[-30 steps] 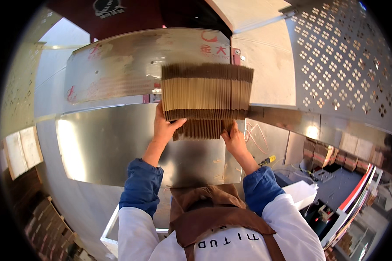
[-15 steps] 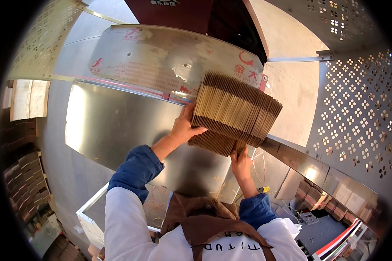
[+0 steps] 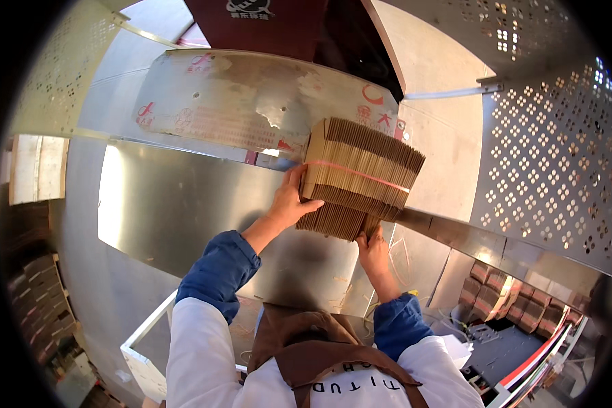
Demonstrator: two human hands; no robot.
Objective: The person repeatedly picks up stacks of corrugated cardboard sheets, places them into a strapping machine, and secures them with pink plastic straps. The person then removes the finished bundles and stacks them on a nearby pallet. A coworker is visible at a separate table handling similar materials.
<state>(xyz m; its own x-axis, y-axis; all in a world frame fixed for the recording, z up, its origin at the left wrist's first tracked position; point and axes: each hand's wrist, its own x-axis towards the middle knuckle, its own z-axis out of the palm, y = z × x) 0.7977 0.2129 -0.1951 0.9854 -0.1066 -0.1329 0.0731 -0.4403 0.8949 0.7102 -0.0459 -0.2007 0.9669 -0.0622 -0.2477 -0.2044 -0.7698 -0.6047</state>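
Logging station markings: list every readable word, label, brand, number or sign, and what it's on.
Wording not copied; places only:
Dark red panel: white emblem, characters below.
Metal plate: red logos, large characters; finer lines too small to read.
White shirt: black capitals, upside down in view, partly hidden by brown apron.
Cardboard bundle: none visible.

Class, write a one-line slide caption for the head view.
Left hand and right hand hold a brown cardboard bundle, a pink band across it.

Free room over shiny plate [image 3: 190, 200] left of cardboard stack [image 3: 362, 160], perforated panel [image 3: 545, 166] as obstacle on right
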